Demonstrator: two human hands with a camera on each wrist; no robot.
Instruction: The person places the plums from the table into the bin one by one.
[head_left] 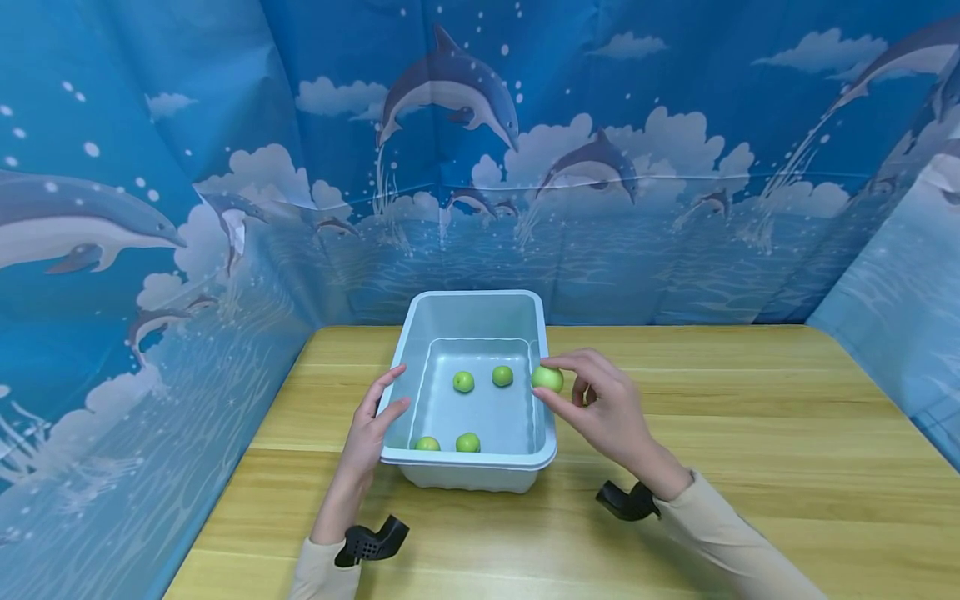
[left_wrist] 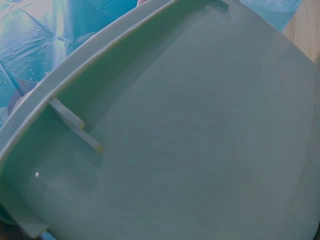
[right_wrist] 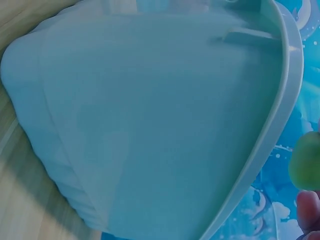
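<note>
A pale blue-grey plastic basin stands on the table. Inside it, two green apples lie on the floor toward the back, and two more sit by the front wall, partly hidden by the rim. My right hand pinches another green apple between thumb and fingertips, at the basin's right rim. That apple also shows at the right wrist view's edge. On the left rim rests my left hand, its thumb and forefinger spread and reaching over the inside; its other fingers are hidden.
The wooden table extends to both sides of the basin. Behind and to the left hangs a blue dolphin-patterned cloth. A black wrist camera mount sits on the left wrist, and another on the right.
</note>
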